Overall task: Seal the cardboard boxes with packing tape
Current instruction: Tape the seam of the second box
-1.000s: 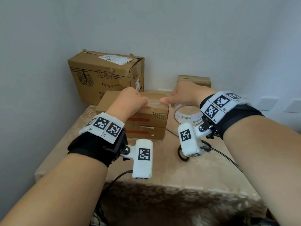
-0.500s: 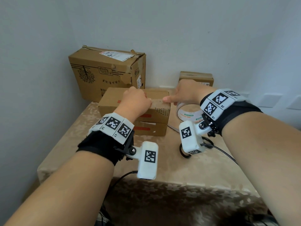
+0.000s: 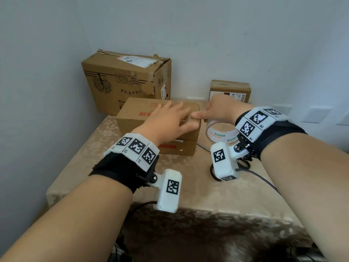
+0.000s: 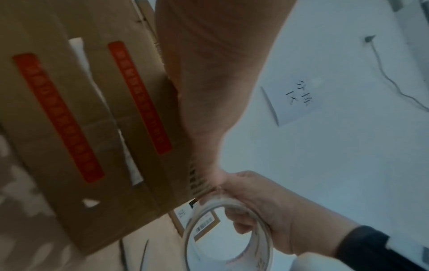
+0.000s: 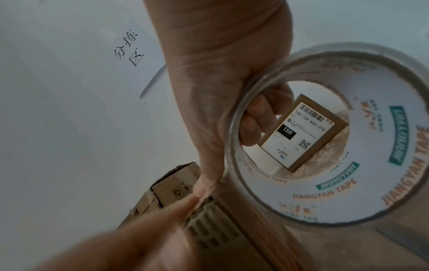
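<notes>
A low cardboard box [image 3: 139, 118] with red stripes on its front [image 4: 69, 128] lies in the middle of the table. My left hand [image 3: 170, 120] lies flat on its top, fingers spread and pressing down. My right hand [image 3: 217, 110] is at the box's right top edge, index finger pointing onto the top beside the left fingers. It grips the roll of clear packing tape [image 3: 221, 133], with fingers [image 5: 260, 117] curled through the core of the roll [image 5: 348, 183]. The box's right corner [image 5: 209, 220] sits just under the thumb. Any tape on the top is hidden by my hands.
A taller, torn cardboard box [image 3: 122, 80] stands at the back left against the wall. A small labelled box [image 3: 229, 90] stands at the back right. Scissors [image 3: 203, 146] lie on the beige tablecloth [image 3: 188, 186], partly under my right wrist. Walls close off the left and back.
My left hand has gone from a fist on the box top to flat, spread fingers pressing there. The right hand stays at the box's right edge with the roll.
</notes>
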Action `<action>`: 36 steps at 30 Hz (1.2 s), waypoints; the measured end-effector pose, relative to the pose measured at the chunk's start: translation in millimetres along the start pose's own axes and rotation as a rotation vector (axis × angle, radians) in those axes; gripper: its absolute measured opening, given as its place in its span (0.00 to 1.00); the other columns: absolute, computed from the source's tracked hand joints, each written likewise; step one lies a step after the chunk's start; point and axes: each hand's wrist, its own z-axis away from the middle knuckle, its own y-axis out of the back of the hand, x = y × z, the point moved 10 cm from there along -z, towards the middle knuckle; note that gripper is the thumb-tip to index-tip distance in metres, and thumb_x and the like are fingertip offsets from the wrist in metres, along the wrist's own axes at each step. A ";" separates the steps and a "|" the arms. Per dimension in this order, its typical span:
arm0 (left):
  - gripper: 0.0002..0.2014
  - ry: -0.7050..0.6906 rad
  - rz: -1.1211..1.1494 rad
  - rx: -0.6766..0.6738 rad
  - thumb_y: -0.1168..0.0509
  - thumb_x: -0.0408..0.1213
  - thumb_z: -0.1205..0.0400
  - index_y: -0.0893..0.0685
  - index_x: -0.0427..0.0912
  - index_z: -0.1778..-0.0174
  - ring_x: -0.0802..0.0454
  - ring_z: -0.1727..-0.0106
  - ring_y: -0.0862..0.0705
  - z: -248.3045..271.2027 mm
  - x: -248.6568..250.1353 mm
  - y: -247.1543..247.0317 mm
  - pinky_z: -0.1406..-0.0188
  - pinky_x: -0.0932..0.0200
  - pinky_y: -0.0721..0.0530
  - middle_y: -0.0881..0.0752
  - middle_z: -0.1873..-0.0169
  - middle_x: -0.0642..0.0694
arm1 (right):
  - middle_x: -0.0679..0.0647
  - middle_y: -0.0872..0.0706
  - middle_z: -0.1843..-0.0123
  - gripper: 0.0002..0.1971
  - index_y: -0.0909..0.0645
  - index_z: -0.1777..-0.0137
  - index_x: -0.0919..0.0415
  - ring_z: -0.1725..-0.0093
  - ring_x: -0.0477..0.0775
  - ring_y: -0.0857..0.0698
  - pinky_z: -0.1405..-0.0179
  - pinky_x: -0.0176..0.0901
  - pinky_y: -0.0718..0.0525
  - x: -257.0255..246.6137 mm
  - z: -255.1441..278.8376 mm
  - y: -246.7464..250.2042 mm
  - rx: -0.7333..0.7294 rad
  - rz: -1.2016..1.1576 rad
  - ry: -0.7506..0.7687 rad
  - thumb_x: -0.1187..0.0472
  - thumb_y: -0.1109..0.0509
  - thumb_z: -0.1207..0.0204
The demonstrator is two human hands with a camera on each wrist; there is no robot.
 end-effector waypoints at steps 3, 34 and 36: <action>0.32 0.021 -0.122 -0.106 0.49 0.57 0.14 0.49 0.52 0.16 0.43 0.16 0.49 1.2 -6.3 -16.7 0.18 0.43 0.46 0.48 0.16 0.50 | 0.50 0.19 0.68 0.27 0.13 0.55 0.64 0.65 0.49 0.20 0.67 0.41 0.27 0.1 11.4 -2.5 -0.015 -0.133 0.023 0.37 0.34 0.23; 0.27 0.032 0.394 -0.040 0.62 0.52 0.11 0.31 0.46 0.21 0.48 0.18 0.42 9.5 22.8 -6.1 0.22 0.54 0.45 0.35 0.20 0.46 | 0.45 0.11 0.55 0.03 0.22 0.53 0.44 0.57 0.45 0.13 0.64 0.39 0.16 40.8 77.6 -41.6 0.068 -0.936 -0.166 0.50 0.30 0.20; 0.29 0.050 0.325 -0.049 0.59 0.56 0.12 0.35 0.45 0.19 0.46 0.17 0.44 3.9 24.5 -12.4 0.21 0.51 0.45 0.38 0.18 0.44 | 0.47 0.11 0.53 0.03 0.20 0.50 0.45 0.54 0.48 0.12 0.53 0.45 0.13 36.9 75.1 -46.8 0.082 -0.990 -0.162 0.52 0.29 0.21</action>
